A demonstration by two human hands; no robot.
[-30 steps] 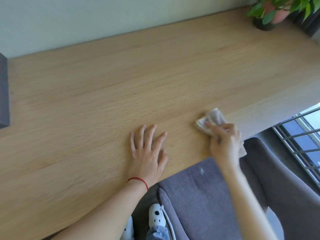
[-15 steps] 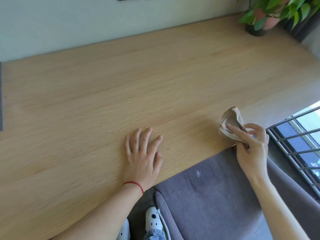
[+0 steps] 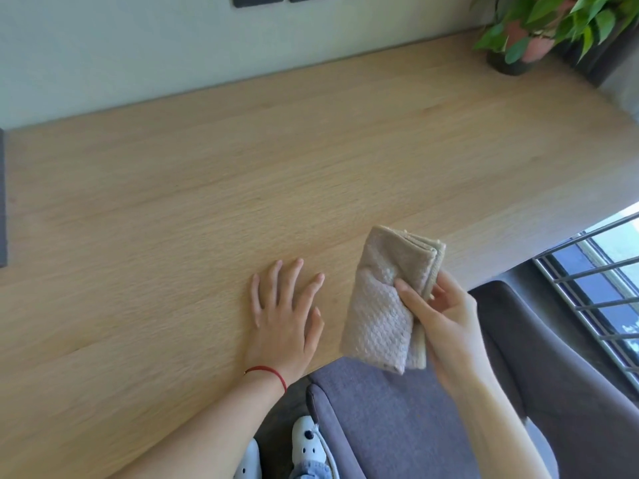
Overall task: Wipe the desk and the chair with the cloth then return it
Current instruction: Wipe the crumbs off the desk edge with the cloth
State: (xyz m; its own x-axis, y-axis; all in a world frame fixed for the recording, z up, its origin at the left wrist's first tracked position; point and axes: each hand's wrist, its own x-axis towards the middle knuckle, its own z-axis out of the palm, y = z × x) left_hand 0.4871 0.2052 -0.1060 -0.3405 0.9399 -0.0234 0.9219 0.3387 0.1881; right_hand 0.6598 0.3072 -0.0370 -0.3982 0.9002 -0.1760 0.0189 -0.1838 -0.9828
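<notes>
A light wooden desk (image 3: 242, 188) fills most of the view. My left hand (image 3: 285, 316) lies flat on it near the front edge, fingers spread, a red string at the wrist. My right hand (image 3: 446, 323) holds a folded beige waffle-weave cloth (image 3: 387, 305) lifted above the desk's front edge, thumb pressed on its face. A grey upholstered chair (image 3: 397, 426) stands below the desk edge, under the cloth and my right arm.
A potted green plant (image 3: 539, 29) stands at the desk's far right corner. A dark object (image 3: 2, 198) sits at the left edge. Dark wall plates (image 3: 257, 0) are on the wall behind. A barred window (image 3: 601, 292) is at the right. White shoes (image 3: 307, 440) show below.
My right hand lifted the cloth off the desk, moved right, then came back toward me and turned the cloth's broad face up. My left hand stayed flat on the desk.
</notes>
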